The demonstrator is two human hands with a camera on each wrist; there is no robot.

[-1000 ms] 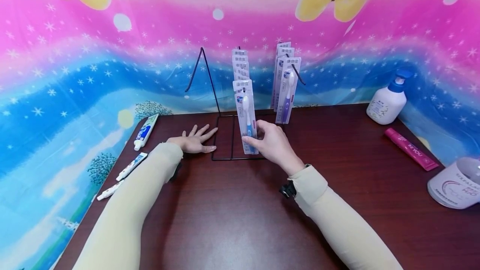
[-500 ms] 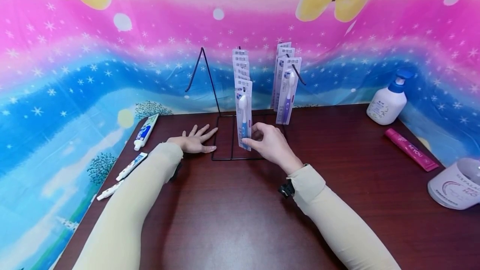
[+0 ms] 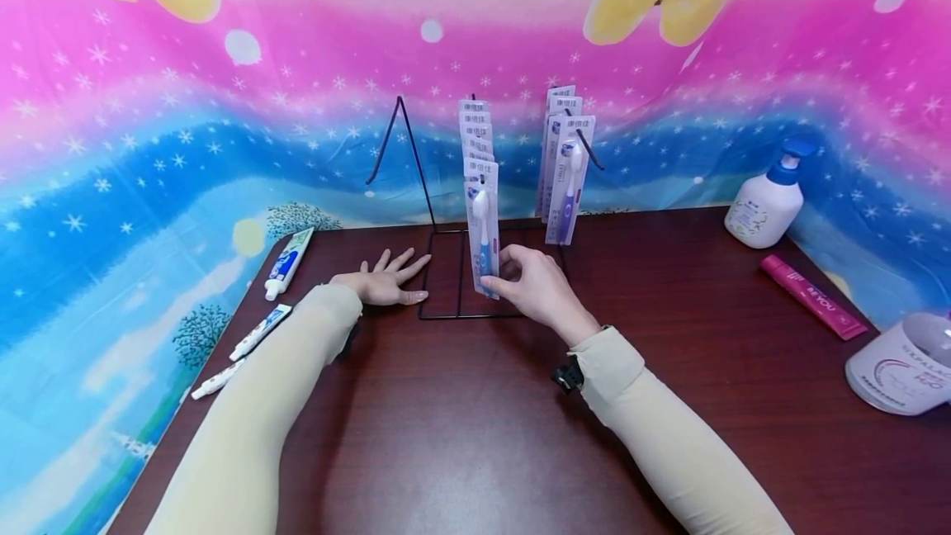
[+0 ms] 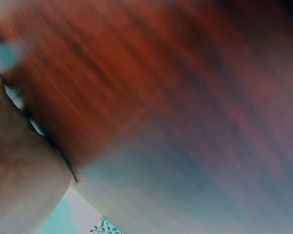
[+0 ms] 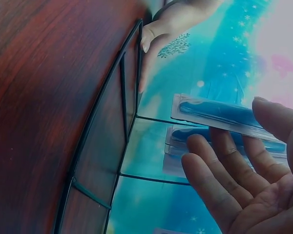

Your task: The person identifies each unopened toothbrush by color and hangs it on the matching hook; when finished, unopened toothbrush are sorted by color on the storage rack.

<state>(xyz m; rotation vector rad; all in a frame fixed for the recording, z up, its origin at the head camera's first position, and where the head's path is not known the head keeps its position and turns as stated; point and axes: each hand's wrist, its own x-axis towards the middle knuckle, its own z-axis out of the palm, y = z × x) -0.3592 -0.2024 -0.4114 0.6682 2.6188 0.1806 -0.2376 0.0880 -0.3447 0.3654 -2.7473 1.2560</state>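
Note:
My right hand (image 3: pixel 538 283) pinches the lower edge of the front blue-handled toothbrush in its blister pack (image 3: pixel 483 225). In the right wrist view, the thumb lies on one side of the pack (image 5: pixel 219 111), with fingertips on the other and a second pack beyond it. Several more packs (image 3: pixel 475 130) hang in a row behind it. Flat on the table, fingers spread, my left hand (image 3: pixel 382 279) lies at the left side of the black wire rack (image 3: pixel 446 317). The left wrist view shows mostly blurred tabletop beside the left hand (image 4: pixel 24 165).
Purple-handled toothbrush packs (image 3: pixel 568 188) hang on the rack's right hook; its left hook (image 3: pixel 382 143) is bare. Toothpaste tubes (image 3: pixel 288 262) lie at the table's left edge. To the right stand a pump bottle (image 3: pixel 765 201) and a mug (image 3: pixel 899 366), with a pink tube (image 3: pixel 813 295) between.
Over the first half second the front toothbrush pack swung slightly left and back with my right hand's fingers on it. Since then it has barely moved. My left hand stayed in place.

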